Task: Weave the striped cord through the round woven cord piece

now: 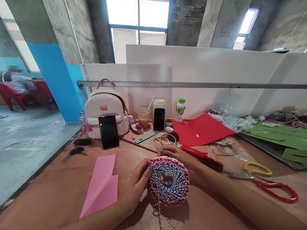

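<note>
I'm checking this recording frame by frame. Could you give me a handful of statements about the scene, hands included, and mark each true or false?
1. The left hand touches the woven ring. True.
2. The scissors are held in the right hand. False: the scissors lie on the table.
3. One phone leans against the backpack. True.
4. The bottle's cap is red. False: the cap is green.
5. Loose striped strands trail from the ring toward the wearer. True.
6. The keys lie on the pink paper. False: the keys lie on the table, apart from the pink paper.
</note>
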`<state>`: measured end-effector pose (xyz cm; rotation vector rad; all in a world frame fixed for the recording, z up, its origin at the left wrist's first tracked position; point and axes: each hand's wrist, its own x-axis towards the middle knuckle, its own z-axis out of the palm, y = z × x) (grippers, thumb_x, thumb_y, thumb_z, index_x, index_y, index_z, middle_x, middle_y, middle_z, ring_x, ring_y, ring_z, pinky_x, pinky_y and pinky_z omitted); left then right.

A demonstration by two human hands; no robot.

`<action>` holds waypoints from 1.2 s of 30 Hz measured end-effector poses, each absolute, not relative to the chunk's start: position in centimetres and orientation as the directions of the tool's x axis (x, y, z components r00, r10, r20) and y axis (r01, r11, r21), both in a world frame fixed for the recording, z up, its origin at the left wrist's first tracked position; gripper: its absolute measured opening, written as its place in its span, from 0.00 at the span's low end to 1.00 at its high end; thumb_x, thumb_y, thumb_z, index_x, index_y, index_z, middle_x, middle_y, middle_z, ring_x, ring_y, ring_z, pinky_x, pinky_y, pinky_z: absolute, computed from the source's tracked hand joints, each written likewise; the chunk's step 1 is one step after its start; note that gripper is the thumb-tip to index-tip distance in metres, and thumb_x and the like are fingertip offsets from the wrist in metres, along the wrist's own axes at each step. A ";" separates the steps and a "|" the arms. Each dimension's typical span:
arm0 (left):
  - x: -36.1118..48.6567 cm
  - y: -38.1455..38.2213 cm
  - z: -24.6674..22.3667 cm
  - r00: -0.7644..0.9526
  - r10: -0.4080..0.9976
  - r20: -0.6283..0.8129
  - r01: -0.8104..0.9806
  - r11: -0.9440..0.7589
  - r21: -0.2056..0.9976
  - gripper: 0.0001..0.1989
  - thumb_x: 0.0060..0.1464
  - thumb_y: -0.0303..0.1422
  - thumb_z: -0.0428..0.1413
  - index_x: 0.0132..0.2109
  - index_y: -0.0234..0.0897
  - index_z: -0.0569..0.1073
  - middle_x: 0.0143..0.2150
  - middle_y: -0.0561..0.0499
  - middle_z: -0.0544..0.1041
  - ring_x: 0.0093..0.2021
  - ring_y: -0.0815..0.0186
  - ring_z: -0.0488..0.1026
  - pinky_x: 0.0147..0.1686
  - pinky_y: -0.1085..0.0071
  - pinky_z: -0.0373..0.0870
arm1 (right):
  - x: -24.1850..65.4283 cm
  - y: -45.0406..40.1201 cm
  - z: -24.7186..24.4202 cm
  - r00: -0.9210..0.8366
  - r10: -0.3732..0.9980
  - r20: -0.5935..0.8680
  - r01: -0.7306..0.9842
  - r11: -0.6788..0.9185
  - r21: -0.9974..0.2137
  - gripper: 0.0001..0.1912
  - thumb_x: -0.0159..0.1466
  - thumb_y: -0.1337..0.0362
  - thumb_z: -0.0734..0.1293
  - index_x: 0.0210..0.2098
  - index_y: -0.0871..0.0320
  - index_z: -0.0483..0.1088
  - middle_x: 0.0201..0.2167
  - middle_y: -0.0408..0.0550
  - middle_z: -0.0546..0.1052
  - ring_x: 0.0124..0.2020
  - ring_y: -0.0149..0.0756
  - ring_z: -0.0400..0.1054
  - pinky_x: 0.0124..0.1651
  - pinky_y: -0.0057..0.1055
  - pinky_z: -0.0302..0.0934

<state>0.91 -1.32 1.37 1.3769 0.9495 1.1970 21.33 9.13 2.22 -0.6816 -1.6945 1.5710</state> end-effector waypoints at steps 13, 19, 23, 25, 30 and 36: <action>0.5 -1.1 0.7 0.150 0.985 0.090 -0.025 -0.088 0.996 0.19 0.62 0.49 0.57 0.53 0.46 0.78 0.55 0.51 0.80 0.59 0.54 0.70 0.58 0.63 0.66 | 21.7 9.5 1.2 -0.415 0.904 0.102 -0.257 -0.009 -0.966 0.27 0.64 0.35 0.59 0.27 0.53 0.62 0.22 0.41 0.68 0.22 0.33 0.60 0.29 0.30 0.61; 0.5 -1.0 0.9 0.156 0.983 0.093 -0.008 -0.093 0.996 0.19 0.62 0.49 0.56 0.54 0.46 0.78 0.56 0.51 0.80 0.61 0.53 0.68 0.57 0.64 0.67 | 22.2 9.4 2.0 -0.512 0.848 0.134 -0.099 0.097 -0.990 0.24 0.55 0.40 0.73 0.24 0.55 0.70 0.22 0.44 0.72 0.24 0.35 0.65 0.30 0.31 0.63; 0.6 -1.0 1.2 0.166 0.979 0.116 -0.004 -0.117 0.993 0.18 0.64 0.48 0.55 0.53 0.45 0.78 0.55 0.51 0.80 0.58 0.55 0.70 0.58 0.64 0.66 | 22.3 9.8 2.9 -0.584 0.795 0.163 0.065 0.246 -0.967 0.18 0.49 0.54 0.79 0.36 0.56 0.80 0.35 0.47 0.81 0.37 0.42 0.72 0.42 0.34 0.64; 0.6 -1.1 1.2 0.172 0.979 0.111 -0.006 -0.112 0.994 0.18 0.64 0.48 0.55 0.53 0.45 0.78 0.54 0.51 0.80 0.59 0.55 0.70 0.57 0.65 0.66 | 22.3 9.8 3.2 -0.614 0.771 0.168 0.125 0.305 -0.944 0.16 0.49 0.57 0.79 0.36 0.56 0.82 0.35 0.47 0.82 0.38 0.43 0.72 0.43 0.35 0.64; 0.7 -1.2 1.3 0.194 0.976 0.103 -0.044 -0.096 0.994 0.19 0.62 0.49 0.56 0.53 0.45 0.78 0.53 0.51 0.80 0.58 0.55 0.70 0.56 0.65 0.67 | 22.6 9.9 3.3 -0.524 0.818 0.238 0.174 0.376 -0.910 0.10 0.55 0.56 0.76 0.27 0.56 0.78 0.27 0.45 0.77 0.32 0.40 0.68 0.39 0.34 0.61; 0.6 -1.2 1.2 0.194 0.975 0.107 -0.022 -0.105 0.994 0.19 0.62 0.49 0.56 0.52 0.45 0.78 0.54 0.50 0.80 0.56 0.55 0.71 0.57 0.65 0.66 | 23.0 10.5 4.4 -0.413 0.869 0.274 0.034 0.316 -0.948 0.22 0.67 0.42 0.62 0.41 0.54 0.72 0.37 0.50 0.76 0.37 0.39 0.69 0.42 0.35 0.66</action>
